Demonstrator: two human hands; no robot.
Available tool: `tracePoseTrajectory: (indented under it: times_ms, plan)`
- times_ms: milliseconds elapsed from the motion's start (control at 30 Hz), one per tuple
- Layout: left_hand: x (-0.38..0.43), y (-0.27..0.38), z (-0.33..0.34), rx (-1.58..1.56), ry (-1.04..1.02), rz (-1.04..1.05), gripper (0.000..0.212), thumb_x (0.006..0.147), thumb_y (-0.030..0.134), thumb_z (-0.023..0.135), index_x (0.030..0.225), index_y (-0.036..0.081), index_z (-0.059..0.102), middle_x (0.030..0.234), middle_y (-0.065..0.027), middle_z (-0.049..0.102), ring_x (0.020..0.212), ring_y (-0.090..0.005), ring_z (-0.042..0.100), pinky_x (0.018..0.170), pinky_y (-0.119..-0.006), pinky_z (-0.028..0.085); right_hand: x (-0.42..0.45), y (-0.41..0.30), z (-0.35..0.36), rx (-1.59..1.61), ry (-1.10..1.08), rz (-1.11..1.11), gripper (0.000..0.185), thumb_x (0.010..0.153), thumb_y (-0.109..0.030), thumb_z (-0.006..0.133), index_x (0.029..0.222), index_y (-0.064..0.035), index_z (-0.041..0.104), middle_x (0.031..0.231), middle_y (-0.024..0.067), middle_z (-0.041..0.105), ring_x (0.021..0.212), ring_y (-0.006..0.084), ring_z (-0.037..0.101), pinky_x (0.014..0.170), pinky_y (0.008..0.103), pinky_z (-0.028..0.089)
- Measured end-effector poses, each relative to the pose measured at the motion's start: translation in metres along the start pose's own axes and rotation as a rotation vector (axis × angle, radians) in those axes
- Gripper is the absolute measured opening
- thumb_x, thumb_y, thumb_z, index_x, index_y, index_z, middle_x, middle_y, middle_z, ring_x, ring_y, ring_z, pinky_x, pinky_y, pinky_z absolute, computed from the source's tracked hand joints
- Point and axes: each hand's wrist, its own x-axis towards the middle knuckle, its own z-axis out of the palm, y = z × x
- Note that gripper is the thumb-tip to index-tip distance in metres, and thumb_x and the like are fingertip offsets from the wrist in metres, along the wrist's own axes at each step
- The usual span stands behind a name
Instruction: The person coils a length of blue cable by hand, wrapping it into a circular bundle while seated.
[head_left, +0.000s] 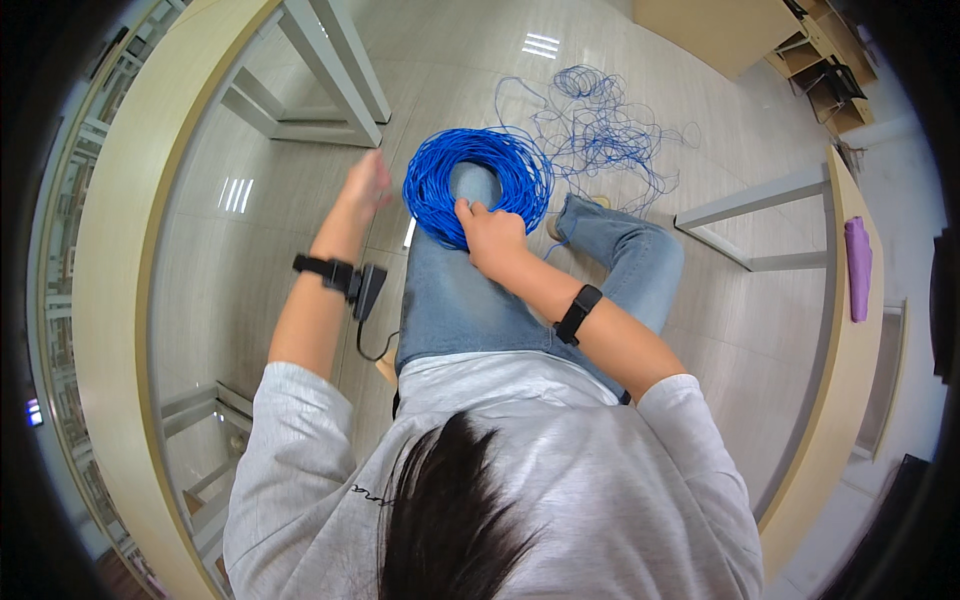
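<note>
A thick coil of blue cable rests around the knee of my left leg, which is in jeans. My right hand grips the near side of the coil, thumb and finger over its inner edge. Left of the coil, apart from it, my left hand is in the air, slightly blurred, with no object visible in it. Beyond the coil, a loose tangle of blue cable spreads over the floor. A thin strand runs from the tangle towards the coil.
A long wooden-topped table with grey metal legs curves along my left. On the right, another table carries a folded purple item. A wooden cabinet stands at the far right. The floor is tiled.
</note>
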Motion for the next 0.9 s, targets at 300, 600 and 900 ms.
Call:
tracePoseTrajectory:
  times_ms: [300,600,900]
  plan:
    - [-0.049,-0.04,0.067,0.175,-0.181,-0.018,0.039,0.083,0.053,0.054,0.089,0.015,0.058,0.073,0.0055,0.049,0.066,-0.0091,0.041,0.065,-0.025,0.036,-0.014,0.011,-0.006,0.004,-0.019,0.052,0.07,0.056,-0.017,0.076,0.117,-0.0092,0.041,0.091,0.0086,0.058,0.071,0.0281,0.064,0.054,0.0392,0.05]
    - [-0.022,-0.05,0.114,-0.394,-0.719,0.033,0.045,0.081,0.04,0.06,0.118,0.014,0.053,0.113,0.0002,0.058,0.102,-0.0126,0.052,0.087,-0.029,0.038,-0.036,0.045,-0.012,0.331,0.016,0.324,0.083,0.056,-0.029,0.073,0.126,-0.004,0.035,0.104,0.0202,0.059,0.079,0.0369,0.062,0.067,0.0433,0.05]
    - [-0.034,-0.031,0.18,-0.436,-0.876,0.032,0.068,0.076,0.021,0.069,0.133,0.007,0.034,0.125,-0.0074,0.05,0.115,-0.0192,0.047,0.101,-0.036,0.033,-0.024,0.093,-0.025,1.243,0.233,0.376,0.065,0.061,-0.018,0.069,0.117,-0.0001,0.042,0.102,0.0157,0.059,0.093,0.0231,0.059,0.081,0.0335,0.046]
